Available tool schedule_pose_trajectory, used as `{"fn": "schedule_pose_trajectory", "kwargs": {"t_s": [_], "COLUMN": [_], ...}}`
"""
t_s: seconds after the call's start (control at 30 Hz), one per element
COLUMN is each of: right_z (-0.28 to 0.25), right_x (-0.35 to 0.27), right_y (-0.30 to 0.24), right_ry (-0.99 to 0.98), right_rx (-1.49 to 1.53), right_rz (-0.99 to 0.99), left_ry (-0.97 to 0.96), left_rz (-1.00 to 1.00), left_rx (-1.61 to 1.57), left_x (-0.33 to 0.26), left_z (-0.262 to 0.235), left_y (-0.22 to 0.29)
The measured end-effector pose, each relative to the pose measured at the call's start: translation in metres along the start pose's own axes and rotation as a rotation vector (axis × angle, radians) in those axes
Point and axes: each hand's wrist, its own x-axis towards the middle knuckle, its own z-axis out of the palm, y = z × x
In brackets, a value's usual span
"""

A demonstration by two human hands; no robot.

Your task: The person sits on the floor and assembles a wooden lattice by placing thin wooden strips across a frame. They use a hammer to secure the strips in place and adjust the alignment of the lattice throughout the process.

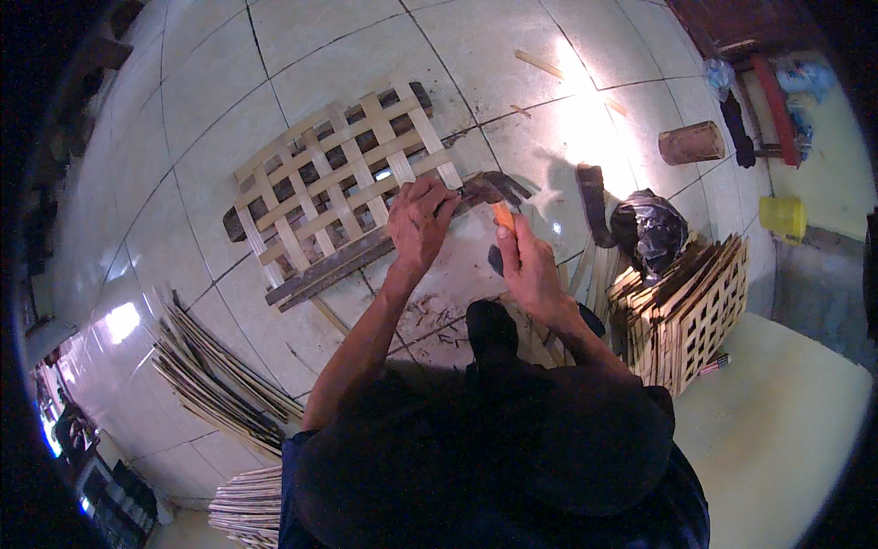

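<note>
Nearest to the camera, at the lower left, a bundle of thin bamboo strips [245, 508] lies on the tiled floor [192, 82], and a second, fanned pile of strips [215, 375] lies just above it. In the middle, the right hand [529, 267] is closed around a tool with an orange handle [503, 216]; the blade end is hidden behind the fingers, so I cannot tell its kind. The left hand [419, 222] is clenched on the near edge of a woven bamboo lattice panel [343, 174], where a light strip meets the dark wooden beam [366, 252] on which the panel rests. The two hands are near each other but apart.

To the right of the right hand stands a stack of finished lattice panels [688, 306], leaning on its edges. A black plastic bag [649, 229] sits just behind this stack; its contents are not visible. Farther away, a brown cylinder [691, 143] lies on its side on the floor. At the far right, a small yellow bucket [783, 218] stands upright, and I cannot see what is inside.
</note>
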Motion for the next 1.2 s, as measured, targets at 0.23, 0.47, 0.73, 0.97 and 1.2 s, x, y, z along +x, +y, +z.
{"fn": "schedule_pose_trajectory", "kwargs": {"t_s": [0.23, 0.47, 0.73, 0.97, 1.2], "right_z": [0.005, 0.011, 0.008, 0.017, 0.014], "right_x": [-0.001, 0.0, -0.002, 0.0, 0.001], "right_y": [0.006, 0.004, -0.002, 0.01, 0.005], "right_ry": [0.002, 0.052, 0.201, 0.069, 0.053], "right_rx": [-0.02, -0.037, -0.043, -0.06, -0.081], "right_rz": [0.03, -0.018, -0.158, -0.049, -0.061], "left_ry": [-0.028, -0.03, -0.037, -0.044, -0.015], "left_rz": [-0.027, -0.04, -0.031, -0.067, 0.034], "left_rx": [0.036, 0.001, 0.046, 0.008, 0.053], "left_x": [0.0, 0.002, 0.0, -0.001, -0.001], "left_z": [0.001, 0.002, 0.0, 0.0, 0.0], "left_y": [0.001, 0.001, 0.004, 0.0, 0.0]}}
